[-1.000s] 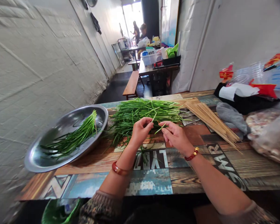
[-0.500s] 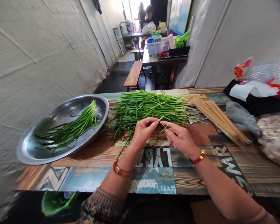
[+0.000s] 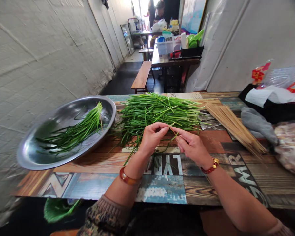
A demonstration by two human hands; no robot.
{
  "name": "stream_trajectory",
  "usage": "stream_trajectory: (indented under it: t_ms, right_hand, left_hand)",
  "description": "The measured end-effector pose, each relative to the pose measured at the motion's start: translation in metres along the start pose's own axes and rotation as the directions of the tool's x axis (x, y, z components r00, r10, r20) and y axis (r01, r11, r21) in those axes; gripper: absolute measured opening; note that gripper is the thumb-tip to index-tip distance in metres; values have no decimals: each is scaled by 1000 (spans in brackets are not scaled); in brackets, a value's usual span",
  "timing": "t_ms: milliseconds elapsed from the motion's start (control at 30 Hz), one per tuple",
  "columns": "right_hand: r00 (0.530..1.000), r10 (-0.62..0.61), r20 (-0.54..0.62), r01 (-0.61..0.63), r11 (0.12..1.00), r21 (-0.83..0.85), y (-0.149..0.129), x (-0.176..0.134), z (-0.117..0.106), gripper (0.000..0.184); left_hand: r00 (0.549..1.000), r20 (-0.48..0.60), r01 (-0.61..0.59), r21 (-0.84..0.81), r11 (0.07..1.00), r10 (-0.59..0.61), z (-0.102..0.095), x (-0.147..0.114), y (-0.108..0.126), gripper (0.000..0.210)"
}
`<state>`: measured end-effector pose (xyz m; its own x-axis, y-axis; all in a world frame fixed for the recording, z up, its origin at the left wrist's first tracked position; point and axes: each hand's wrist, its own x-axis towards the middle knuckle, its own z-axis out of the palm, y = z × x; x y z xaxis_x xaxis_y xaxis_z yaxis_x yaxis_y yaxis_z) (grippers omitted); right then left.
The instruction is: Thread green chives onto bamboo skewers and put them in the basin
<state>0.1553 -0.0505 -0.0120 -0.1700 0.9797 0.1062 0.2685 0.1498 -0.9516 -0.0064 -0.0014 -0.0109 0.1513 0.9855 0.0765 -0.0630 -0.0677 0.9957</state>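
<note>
Drawn closer than a second ago, left hand (image 3: pixel 152 138) and right hand (image 3: pixel 194 146) nearly meet. Leftmost, a basin (image 3: pixel 64 116) seems to keep one green bundle (image 3: pixel 83 129) apart from the heap (image 3: pixel 159 109); before the heap, both half-curled hands pinch stalk pieces (image 3: pixel 172 124), fingertips apparently suiting their slimness; sticks (image 3: pixel 236 128) lie right.

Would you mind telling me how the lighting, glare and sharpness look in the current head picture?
In the head view, the far doorway is blown out white; the metal bowl shows bright reflections; below the table it is mostly dark; the plastic bag near the right edge looks soft; the greens appear fairly clear.
</note>
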Motion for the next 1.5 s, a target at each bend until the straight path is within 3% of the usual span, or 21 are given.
stream_trajectory:
  t_ms: [767,933,1200,1500]
  right_hand:
    - [1000,5,10,-5,1000,-18,-2,-1,0,48]
    - [1000,-10,1,10,999,-35,1,-1,0,47]
    - [1000,-26,-7,25,998,-51,6,0,0,46]
    - [1000,-19,-10,19,1000,-20,5,0,0,45]
  left_hand:
    - [1000,1,-31,29,999,31,0,0,-1,15]
    - [987,3,-155,204,967,158,-1,0,0,13]
    - [900,70,-406,491,771,430,0,0,3,12]
    - [902,40,-376,560,738,429,4,-4,6,8]
